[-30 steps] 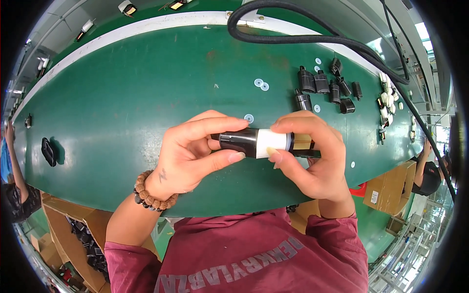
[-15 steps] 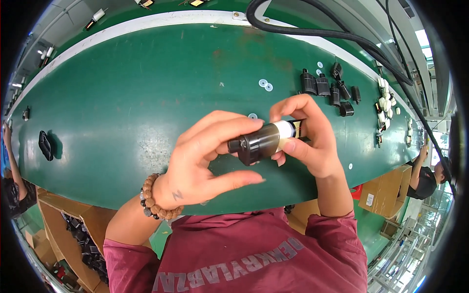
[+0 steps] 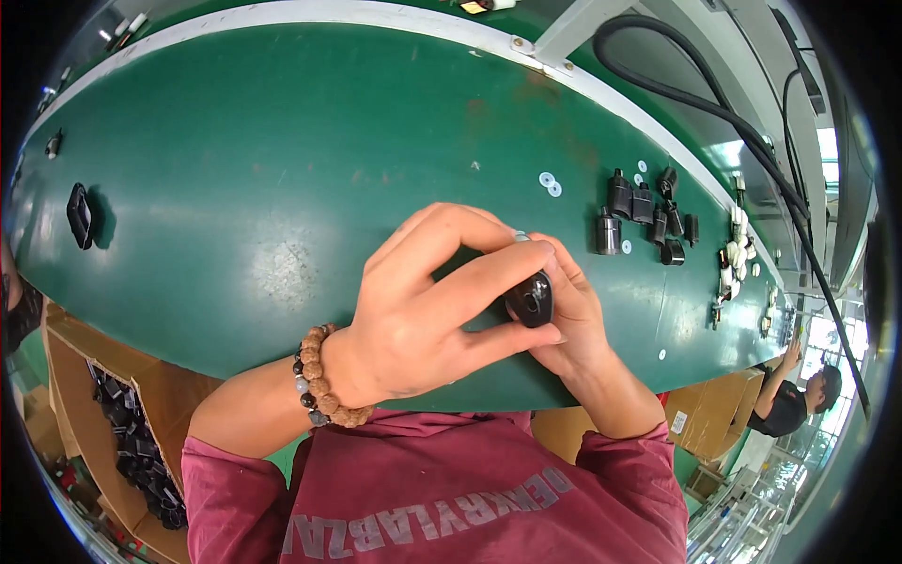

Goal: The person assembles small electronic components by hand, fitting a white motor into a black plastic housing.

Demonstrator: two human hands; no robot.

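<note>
A glossy black plastic housing is held between my two hands over the green bench, its dark end turned towards me. The fingers and thumb of my left hand close on it from the left. My right hand wraps round its right side and back, with the thumb and fingertips partly behind my left fingers. A small pale bit shows at the fingertips above the housing. The rest of the piece is hidden by my hands.
Several black housings stand and lie at the right, with small translucent washers nearby. Beyond are white parts. A black tray-like piece lies far left. Cardboard boxes flank the bench. A co-worker is at far right.
The housing has turned from lying lengthwise to pointing its dark end at me. Its white cylinder has gone from sight. My left fingers now close tighter over it, and the view has shifted.
</note>
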